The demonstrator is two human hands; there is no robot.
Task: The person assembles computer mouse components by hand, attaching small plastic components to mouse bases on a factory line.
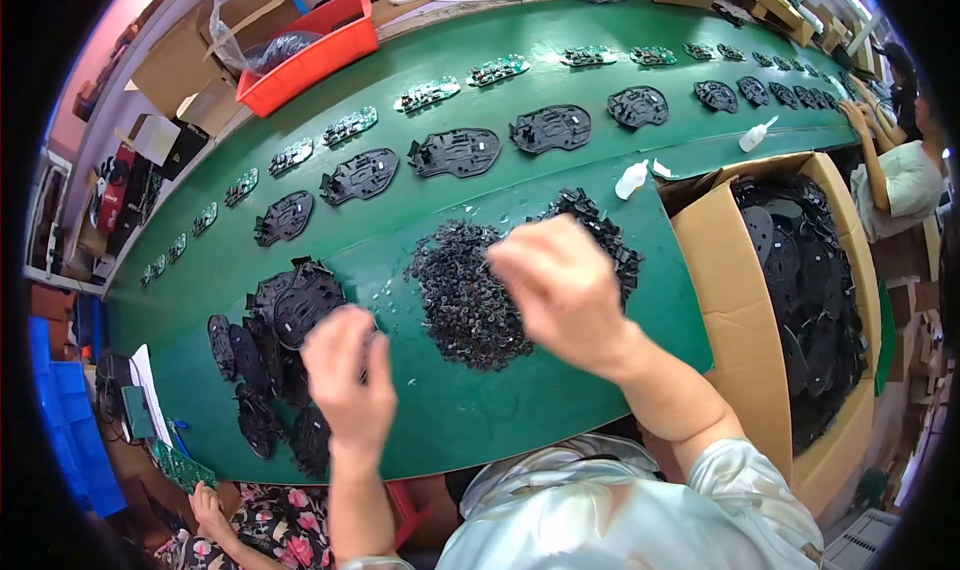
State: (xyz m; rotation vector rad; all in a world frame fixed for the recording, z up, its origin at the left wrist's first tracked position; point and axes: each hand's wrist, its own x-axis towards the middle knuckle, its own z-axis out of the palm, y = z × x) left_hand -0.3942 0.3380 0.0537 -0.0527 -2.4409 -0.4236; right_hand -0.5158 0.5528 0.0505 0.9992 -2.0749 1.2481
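Observation:
My left hand (350, 380) is curled, thumb apart from the fingers, at the right edge of a heap of black plastic shells (300, 305). A dark bit shows beside its thumb; what the hand holds, if anything, is unclear. Over a mound of small black parts (460, 295) hangs my right hand (562, 288), slightly blurred, its fingers drawn together. Whatever lies between those fingertips is hidden. Behind that hand, a second pile of flat black plastic pieces (610, 240) is partly covered by it.
Rows of black shells (455, 153) and green circuit boards (428, 94) line the green table (480, 410). White bottles (632, 180) stand beyond the piles. At right is a cardboard box (740, 320) of black shells; a red bin (310, 55) sits far left. Other people work at both ends.

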